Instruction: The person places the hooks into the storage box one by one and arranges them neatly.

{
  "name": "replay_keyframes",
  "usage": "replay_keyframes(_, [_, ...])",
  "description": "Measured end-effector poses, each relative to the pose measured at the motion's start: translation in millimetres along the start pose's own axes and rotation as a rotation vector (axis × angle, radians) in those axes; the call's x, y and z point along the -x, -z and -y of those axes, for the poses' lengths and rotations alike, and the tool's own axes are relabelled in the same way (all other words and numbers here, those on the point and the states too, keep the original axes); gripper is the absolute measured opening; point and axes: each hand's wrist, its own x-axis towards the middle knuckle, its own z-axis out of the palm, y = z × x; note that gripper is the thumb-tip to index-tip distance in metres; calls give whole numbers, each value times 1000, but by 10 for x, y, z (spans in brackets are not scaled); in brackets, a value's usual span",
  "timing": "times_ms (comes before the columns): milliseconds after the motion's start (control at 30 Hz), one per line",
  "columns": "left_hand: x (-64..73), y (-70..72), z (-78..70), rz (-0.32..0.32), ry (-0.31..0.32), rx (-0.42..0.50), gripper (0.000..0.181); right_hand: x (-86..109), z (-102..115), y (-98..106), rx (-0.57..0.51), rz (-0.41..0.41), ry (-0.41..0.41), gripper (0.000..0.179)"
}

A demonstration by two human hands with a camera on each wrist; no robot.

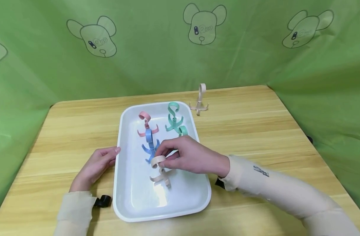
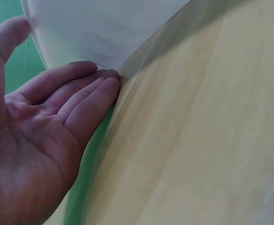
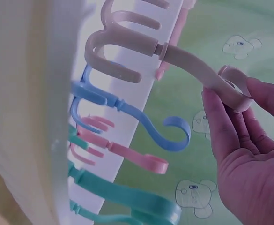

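Note:
My right hand (image 1: 187, 154) pinches the curled top of a beige multi-prong hanging hook (image 3: 132, 40) between thumb and fingers. This hook stands on its prongs over the front half of a white tray (image 1: 138, 200). Just behind it in the tray is a blue hook (image 1: 150, 146), with a pink hook (image 1: 146, 126) farther back. Two green hooks stand along the tray's right side, the rear one (image 1: 174, 121) in full view and the nearer one (image 1: 182, 130) partly covered by my right hand. At the tray's left side, my left hand (image 2: 48, 122) touches the outer wall with straight fingers, thumb at the rim.
Another beige hook (image 1: 199, 101) stands on the wooden table (image 1: 250, 131) past the tray's back right corner. Green curtains (image 1: 150, 49) with bear-head prints enclose the table's back and sides. Black wrist straps (image 1: 103, 201) show near both cuffs.

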Motion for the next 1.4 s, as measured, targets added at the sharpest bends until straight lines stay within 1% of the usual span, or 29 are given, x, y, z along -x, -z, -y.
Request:
replay_keyframes(167, [0,1,3,-3,2,-2,51,-40,-20,-54,-20,16,-9,12])
replay_keyframes(267, [1,-3,15,-10,1,4,52,-61,-39,-82,-33,19,-28,13])
replay_keyframes(500, [1,-3,31,-4,-6,8,52,-84,-89,-118,4,7,-45,12])
replay_keyframes(767, [4,2,29,-12,-6,-1,52,-97,-126,-141,-10,-1,-48,11])
replay_keyframes(967, [-3,5,27,-22,1,-33,52,-94,-139,-134,2,-8,-46,12])
replay_keyframes(1267, [-14,5,15,-34,12,-46,55,-81,-151,-80,16,27,-79,17])
replay_keyframes(1400, [-9,-4,-12,-28,13,-58,55,-69,-181,-60,35,38,-62,17])
